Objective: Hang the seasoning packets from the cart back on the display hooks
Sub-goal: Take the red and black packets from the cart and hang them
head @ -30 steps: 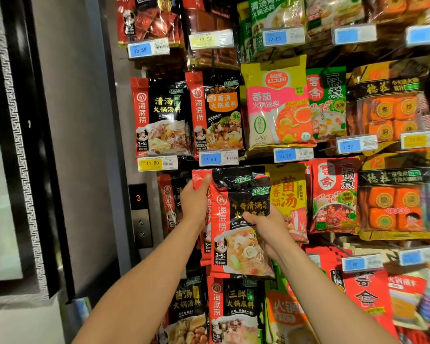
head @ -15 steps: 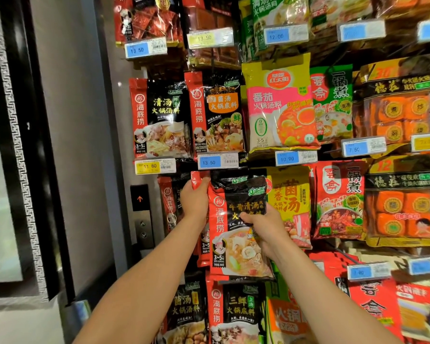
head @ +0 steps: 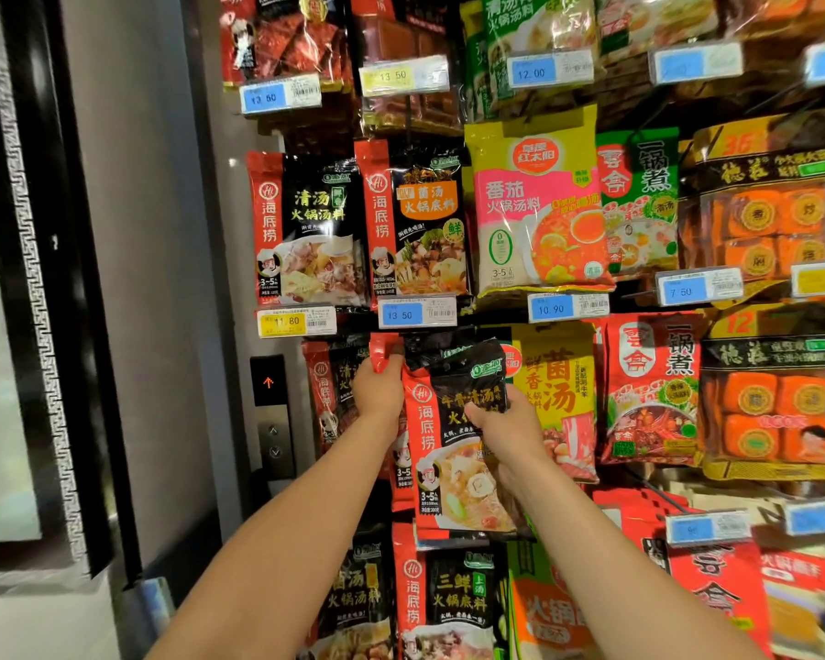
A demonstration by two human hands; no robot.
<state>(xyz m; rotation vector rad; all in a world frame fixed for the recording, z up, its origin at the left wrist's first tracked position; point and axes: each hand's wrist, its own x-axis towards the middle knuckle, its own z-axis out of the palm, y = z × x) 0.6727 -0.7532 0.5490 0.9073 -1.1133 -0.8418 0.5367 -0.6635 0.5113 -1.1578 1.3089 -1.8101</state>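
A red and black seasoning packet with a soup picture is held up against the display wall, just under the 13.50 price tag. My left hand pinches its red top left corner. My right hand grips the packet's right side around mid height. The packet's black top edge is crumpled and tilted. The hook itself is hidden behind the packet and the tag. More packets of the same brand hang behind it.
Hanging packets fill the wall: a yellow and pink packet above right, a yellow packet right beside my right hand, red ones further right. Left of the display are an elevator call panel and a dark door frame.
Both hands have pushed the packet a little up and in toward the spot under the 13.50 tag. Its top edge is more crumpled now.
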